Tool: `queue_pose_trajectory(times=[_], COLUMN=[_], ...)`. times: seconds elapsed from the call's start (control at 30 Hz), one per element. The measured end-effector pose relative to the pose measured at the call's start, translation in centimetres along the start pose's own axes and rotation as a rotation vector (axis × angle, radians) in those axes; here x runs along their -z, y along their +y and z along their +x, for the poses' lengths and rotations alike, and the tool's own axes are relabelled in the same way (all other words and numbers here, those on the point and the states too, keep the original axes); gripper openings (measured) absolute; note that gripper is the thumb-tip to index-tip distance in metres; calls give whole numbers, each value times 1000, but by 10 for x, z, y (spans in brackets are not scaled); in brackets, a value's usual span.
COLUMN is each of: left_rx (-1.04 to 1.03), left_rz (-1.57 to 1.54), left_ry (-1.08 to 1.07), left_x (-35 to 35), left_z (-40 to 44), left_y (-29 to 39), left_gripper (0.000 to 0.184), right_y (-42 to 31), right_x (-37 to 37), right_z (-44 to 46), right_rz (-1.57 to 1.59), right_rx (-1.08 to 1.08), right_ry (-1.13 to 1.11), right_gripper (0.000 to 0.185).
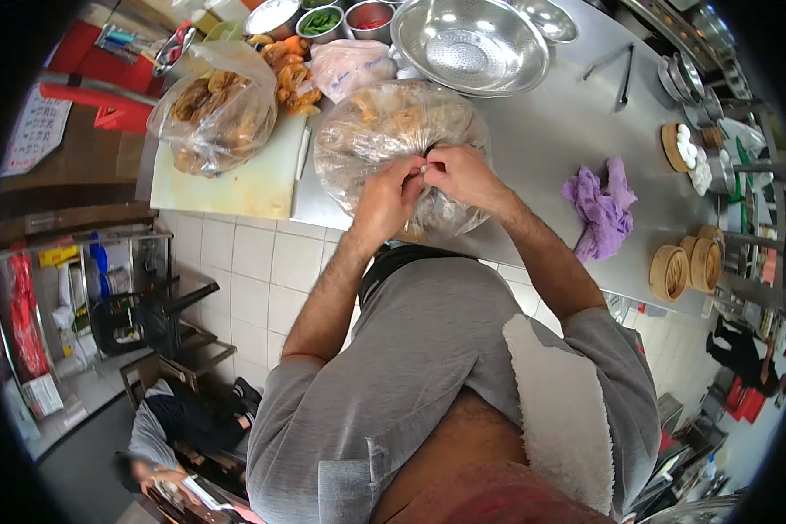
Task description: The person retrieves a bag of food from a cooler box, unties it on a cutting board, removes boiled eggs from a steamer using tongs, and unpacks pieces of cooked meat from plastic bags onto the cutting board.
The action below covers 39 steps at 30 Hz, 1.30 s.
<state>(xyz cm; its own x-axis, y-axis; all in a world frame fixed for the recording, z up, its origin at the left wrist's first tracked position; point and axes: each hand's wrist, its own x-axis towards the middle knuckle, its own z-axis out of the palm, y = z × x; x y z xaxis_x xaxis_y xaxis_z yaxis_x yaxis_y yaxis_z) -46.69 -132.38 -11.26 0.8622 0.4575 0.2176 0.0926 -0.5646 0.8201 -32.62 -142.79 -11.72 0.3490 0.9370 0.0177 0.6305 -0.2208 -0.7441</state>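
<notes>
A large clear plastic bag [358, 131] with brownish food inside rests at the front edge of the steel counter. Both hands meet over its gathered top. My left hand [391, 194] pinches the bag's neck from the left, fingers closed. From the right, my right hand [463, 177] grips the same gathered plastic, thumb and fingertips pressed together. The fingertips of the two hands nearly touch. What exactly lies between them is too small to make out. Left of this bag, a second clear bag [223, 113] of brown food sits on a pale cutting board [227, 188].
Behind the bag are a perforated steel bowl [469, 44], a pink bag [351, 65] and small tubs. Black tongs [625, 79], a purple cloth [601, 210] and bamboo steamers [670, 272] are to the right. One person sits at lower left; another stands far right.
</notes>
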Motion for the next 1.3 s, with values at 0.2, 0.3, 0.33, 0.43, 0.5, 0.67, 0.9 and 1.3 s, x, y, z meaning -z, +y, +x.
queue_pose_trajectory(times=[0.2,0.3,0.33,0.43,0.5,0.67,0.9,1.3], left_rx=[108,59,50,-88,-165,-229,-264,-218], left_rz=[22,88,85,152,123,89,-3,-61], left_ry=[-314,-300,-306,-205,-148,-120,-90,-166], left_x=[12,7,4,-1,-4,-4,-5,1], left_z=[25,28,28,24,22,20,20,24], left_y=[18,15,14,6,0,-11,-17,-13], left_gripper=[17,14,14,15,16,14,14,15], right_y=[3,0,0,-1,1,-9,-4,-7], right_x=[1,-4,-7,-23,-35,-15,14,16], right_z=[-8,-15,-16,-22,-24,-26,-7,-11], right_rz=[35,-140,-138,18,170,324,-71,-7], right_rx=[162,277,257,119,5,-146,274,48], right_ry=[166,380,412,477,507,334,179,26], right_gripper=[11,13,11,8,8,7,10,18])
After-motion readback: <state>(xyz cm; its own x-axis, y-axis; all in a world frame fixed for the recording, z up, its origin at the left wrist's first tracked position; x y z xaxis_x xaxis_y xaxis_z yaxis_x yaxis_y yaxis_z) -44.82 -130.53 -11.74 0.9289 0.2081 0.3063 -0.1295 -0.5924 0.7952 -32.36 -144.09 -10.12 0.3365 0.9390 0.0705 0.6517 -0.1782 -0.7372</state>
